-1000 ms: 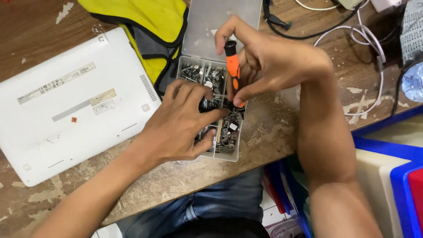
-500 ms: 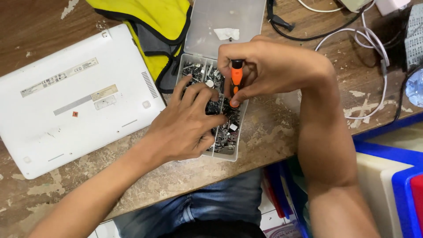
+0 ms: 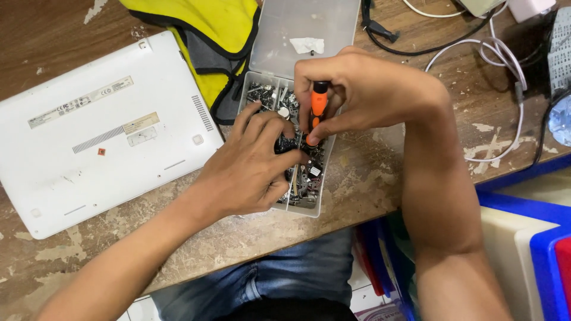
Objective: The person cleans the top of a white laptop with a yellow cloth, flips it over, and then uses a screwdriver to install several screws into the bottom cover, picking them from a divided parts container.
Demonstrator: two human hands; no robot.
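Observation:
A clear plastic parts box (image 3: 310,209) lies open on the worn wooden table, filled with several small screws and metal parts. My left hand (image 3: 250,163) rests over the box with its fingers spread into the parts. My right hand (image 3: 357,89) grips an orange-and-black screwdriver (image 3: 319,102), held upright over the box with its tip down among the parts, right beside my left fingertips. The tip itself is hidden.
A white laptop (image 3: 89,131) lies bottom-up at the left. A yellow and grey vest (image 3: 208,35) sits behind it. The box's lid (image 3: 303,27) holds a scrap of paper. White and black cables (image 3: 476,53) run at the back right. Blue bins (image 3: 535,238) stand below the table edge.
My right hand has shifted its grip down over the screwdriver, standing it more upright. My left hand stays in the box, its fingers moving slightly among the parts.

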